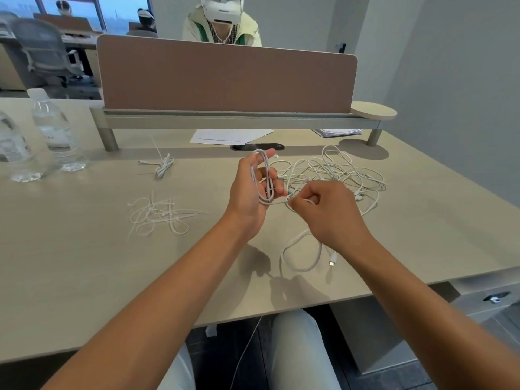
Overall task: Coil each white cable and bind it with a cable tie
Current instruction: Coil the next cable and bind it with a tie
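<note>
Both hands were up over the desk and busy with one white cable: my left hand stood upright with its fingers curled round a long narrow coil of a few turns, and my right hand, fisted with the knuckles toward me, pinched the running part of that same cable just beside the coil's lower end. From under my right wrist the loose tail dropped onto the desk in one open loop and ended in a small plug, so I judged this coil only partly wound, with that tail left to take up and no tie on it yet. Left of my hands lay the heap of cable ties, apart from everything else. Beyond my right hand sprawled the tangle of uncoiled cables; I could not count them, since the strands crossed one another and my fist covered the near edge. Farther back on the left rested one small bound bundle, seemingly tied, with a thin strip sticking up from it, the only finished piece I could see. So most of the work was left. My right fingertips were hidden behind the knuckles. A thin white line hanging below the desk edge was unclear.
</note>
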Available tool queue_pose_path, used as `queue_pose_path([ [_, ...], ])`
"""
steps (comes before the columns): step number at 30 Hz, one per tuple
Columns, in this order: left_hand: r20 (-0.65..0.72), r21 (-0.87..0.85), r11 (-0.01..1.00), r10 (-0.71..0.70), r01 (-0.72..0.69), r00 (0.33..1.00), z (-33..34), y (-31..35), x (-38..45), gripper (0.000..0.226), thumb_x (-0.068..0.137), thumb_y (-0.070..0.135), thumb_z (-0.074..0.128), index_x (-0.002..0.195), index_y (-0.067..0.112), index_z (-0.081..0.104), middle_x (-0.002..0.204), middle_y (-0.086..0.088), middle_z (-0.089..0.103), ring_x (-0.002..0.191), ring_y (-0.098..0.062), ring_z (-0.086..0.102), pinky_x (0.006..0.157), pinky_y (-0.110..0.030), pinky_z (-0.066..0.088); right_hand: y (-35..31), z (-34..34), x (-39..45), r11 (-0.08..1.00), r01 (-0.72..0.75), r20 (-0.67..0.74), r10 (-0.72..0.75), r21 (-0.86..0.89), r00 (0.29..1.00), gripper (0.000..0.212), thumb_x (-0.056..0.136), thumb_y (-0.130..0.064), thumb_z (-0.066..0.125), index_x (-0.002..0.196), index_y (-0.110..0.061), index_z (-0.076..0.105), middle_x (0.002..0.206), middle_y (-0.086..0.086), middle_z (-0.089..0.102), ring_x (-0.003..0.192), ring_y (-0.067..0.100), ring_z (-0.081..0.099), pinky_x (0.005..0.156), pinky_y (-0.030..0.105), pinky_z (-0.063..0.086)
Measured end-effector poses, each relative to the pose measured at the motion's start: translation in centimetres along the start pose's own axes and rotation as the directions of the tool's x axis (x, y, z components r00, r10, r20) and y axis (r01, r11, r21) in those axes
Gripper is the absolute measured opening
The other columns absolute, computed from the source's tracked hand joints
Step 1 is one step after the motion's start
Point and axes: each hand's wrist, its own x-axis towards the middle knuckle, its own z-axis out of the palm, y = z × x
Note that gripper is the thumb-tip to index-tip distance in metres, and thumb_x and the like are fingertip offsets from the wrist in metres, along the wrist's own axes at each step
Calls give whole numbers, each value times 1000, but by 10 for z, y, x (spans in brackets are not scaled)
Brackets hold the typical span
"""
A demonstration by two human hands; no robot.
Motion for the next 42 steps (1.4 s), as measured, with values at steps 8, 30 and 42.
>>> queue_pose_path([
  [8,-29,126,992,-8,12,1000,5,3,-4,43,108,39,39,129,13,66,75,-4,53,71,-17,65,76,-38,57,-8,7,2,989,80,-86,-91,-127,992,13,90,-24,71,79,-18,73,73,-3,66,69,17,58,59,32,46],
  [30,-69,288,956,-26,45,997,2,2,-8,36,107,38,39,116,24,71,73,-1,58,78,-15,64,70,-38,63,-12,8,11,903,119,-51,-153,-413,987,19,96,-42,65,87,-28,74,83,-3,71,80,21,62,66,34,51],
  [42,-122,500,852,-107,154,987,3,-8,-4,33,100,32,41,99,13,68,76,-8,50,55,-18,39,50,-27,29,-5,11,26,723,308,57,-349,-618,935,27,95,-51,65,92,-24,64,89,-4,69,78,20,62,67,34,50],
])
